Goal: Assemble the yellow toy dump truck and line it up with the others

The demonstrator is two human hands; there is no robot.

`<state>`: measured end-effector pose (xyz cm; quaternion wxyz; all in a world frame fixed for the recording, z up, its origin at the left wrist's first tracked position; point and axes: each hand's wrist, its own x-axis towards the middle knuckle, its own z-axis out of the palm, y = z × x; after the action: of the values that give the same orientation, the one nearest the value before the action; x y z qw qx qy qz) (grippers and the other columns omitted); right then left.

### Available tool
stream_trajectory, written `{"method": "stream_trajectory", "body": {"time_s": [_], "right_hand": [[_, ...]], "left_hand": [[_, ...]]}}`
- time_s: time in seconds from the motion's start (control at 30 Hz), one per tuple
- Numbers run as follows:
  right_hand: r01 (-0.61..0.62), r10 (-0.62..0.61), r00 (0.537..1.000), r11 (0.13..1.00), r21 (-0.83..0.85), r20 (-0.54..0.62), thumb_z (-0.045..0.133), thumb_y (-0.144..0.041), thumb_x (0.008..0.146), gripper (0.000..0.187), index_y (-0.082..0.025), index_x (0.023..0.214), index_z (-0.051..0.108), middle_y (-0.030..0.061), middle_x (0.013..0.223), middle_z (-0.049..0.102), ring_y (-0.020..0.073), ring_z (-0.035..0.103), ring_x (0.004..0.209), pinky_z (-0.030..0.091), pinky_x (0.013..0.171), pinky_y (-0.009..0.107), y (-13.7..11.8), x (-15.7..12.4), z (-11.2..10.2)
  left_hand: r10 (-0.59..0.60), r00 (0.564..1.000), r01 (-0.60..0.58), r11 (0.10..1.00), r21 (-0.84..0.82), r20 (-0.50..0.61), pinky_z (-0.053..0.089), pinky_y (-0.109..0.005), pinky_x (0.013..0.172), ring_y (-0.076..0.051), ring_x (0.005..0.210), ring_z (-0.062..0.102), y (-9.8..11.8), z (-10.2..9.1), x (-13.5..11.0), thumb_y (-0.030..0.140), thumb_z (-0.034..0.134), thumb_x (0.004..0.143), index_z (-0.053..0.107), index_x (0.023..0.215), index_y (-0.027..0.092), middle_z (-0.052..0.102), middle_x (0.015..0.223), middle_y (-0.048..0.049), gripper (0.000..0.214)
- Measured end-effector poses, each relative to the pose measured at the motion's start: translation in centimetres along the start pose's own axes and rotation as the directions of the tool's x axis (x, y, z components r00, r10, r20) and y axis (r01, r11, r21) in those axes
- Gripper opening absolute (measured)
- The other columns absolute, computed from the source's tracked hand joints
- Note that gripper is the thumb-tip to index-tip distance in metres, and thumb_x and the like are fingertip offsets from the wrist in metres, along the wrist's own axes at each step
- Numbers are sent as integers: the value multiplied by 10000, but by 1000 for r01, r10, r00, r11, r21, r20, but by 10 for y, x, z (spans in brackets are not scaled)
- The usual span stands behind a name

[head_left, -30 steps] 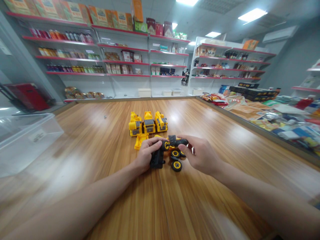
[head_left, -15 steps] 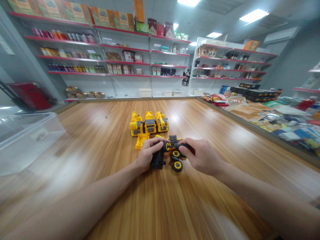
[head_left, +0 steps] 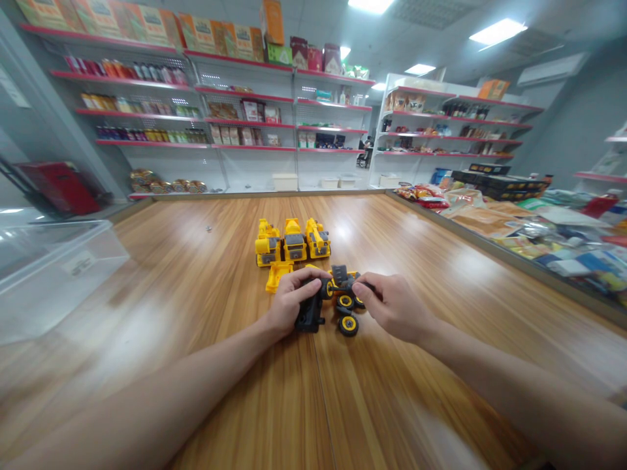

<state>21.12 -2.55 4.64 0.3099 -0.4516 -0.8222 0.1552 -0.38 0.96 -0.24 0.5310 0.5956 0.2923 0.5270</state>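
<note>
My left hand is closed around a black toy truck chassis, its thumb and fingers beside a yellow-hubbed wheel at the chassis's upper end. In my right hand, a small dark screwdriver is pinched, its shaft pointing left at that wheel's hub. Whether the tip sits in a screw is too small to tell. Two loose wheels, an upper wheel and a lower wheel, lie between the hands. Behind them are a dark grey toy part and a yellow toy part, both partly covered.
Three yellow toy construction trucks stand in a row farther back on the wooden table. A clear plastic bin is at the left. Packaged goods are piled at the right, and stocked shelves line the back.
My right hand has turned slightly around the screwdriver, its fingers shifting a little. The left hand and chassis stay almost where they were.
</note>
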Motion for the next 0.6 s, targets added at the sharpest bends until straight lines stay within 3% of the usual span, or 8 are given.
{"method": "stream_trajectory", "body": {"time_s": [0.37, 0.6], "right_hand": [[-50, 49, 998, 998, 49, 33, 407, -399, 976, 393, -170, 689, 545, -16, 562, 524, 96, 437, 502, 264, 493, 245, 2, 0, 0], [-34, 31, 999, 997, 70, 36, 424, -359, 971, 296, -163, 861, 616, -7, 619, 575, 104, 472, 523, 303, 505, 239, 7, 0, 3]], "left_hand": [[23, 999, -23, 1000, 11, 28, 427, -253, 716, -170, 807, 585, 0, -1, 0, 334, 650, 809, 694, 953, 120, 664, 914, -66, 261], [46, 997, -50, 997, 52, 63, 424, -258, 718, -171, 810, 578, -4, -4, 0, 339, 631, 827, 672, 978, 135, 643, 912, -55, 257]]}}
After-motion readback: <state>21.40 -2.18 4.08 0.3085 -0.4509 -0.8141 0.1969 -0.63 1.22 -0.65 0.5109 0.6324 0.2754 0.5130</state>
